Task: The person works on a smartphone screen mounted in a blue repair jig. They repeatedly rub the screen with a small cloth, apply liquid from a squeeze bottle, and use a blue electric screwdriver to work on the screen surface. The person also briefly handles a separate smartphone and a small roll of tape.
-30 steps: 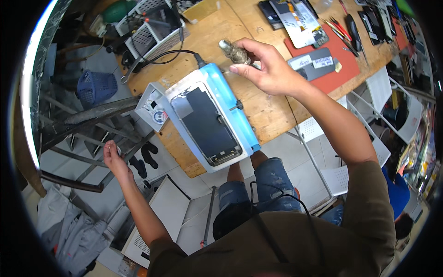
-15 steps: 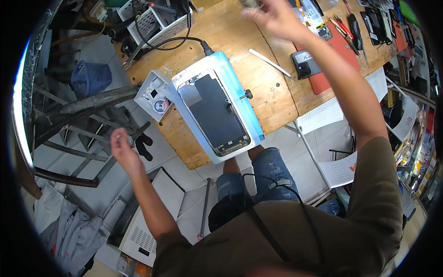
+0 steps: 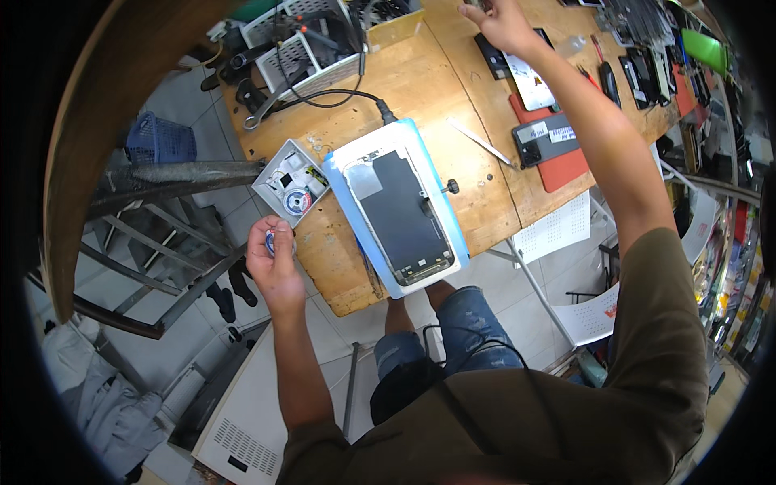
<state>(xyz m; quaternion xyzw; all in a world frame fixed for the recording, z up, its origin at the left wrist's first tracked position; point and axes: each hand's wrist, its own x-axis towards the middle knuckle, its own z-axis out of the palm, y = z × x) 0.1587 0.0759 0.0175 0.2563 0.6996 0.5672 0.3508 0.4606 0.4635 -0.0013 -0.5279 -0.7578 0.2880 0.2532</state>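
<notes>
My left hand [image 3: 276, 263] is closed round a small round spool [image 3: 270, 242] with a red, white and blue label, mostly covered by the fingers. It is just off the table's left edge, beside a white box [image 3: 264, 191]. A similar spool [image 3: 297, 201] lies in that box among small parts. My right hand [image 3: 503, 26] reaches to the far side of the table, fingers curled at the picture's upper edge; what they hold, if anything, I cannot make out. Between my arms, a phone screen assembly [image 3: 398, 212] lies on a white and blue heating plate [image 3: 339, 190].
A black cable [image 3: 331, 95] runs to the plate's far end. Behind it stands a white basket [image 3: 289, 69] of tools. A white stick [image 3: 478, 141], a dark phone [image 3: 529, 149] and a red mat [image 3: 563, 171] lie to the right. A metal frame [image 3: 174, 176] stands left.
My left hand has come rightward and nearer the white box, with the spool now showing in it. My right hand stays at the far side, its fingers partly cut off. The whole view has shifted.
</notes>
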